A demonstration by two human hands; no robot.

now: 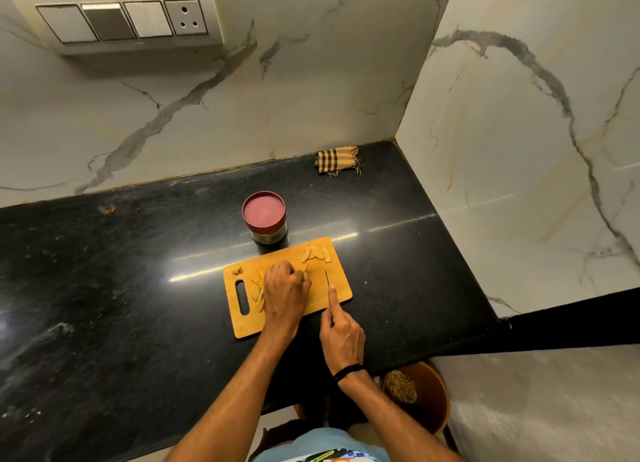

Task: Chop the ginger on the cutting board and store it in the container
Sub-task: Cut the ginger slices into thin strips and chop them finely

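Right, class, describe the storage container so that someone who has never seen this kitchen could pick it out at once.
Find the black countertop, then the wooden cutting board near its front edge. Just behind the board's far edge stands the container, a small round jar. Its dark red lid sets it apart from the folded checked cloth further back.

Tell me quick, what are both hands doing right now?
Left hand: curled over a piece of ginger on the board.
Right hand: gripping the knife.
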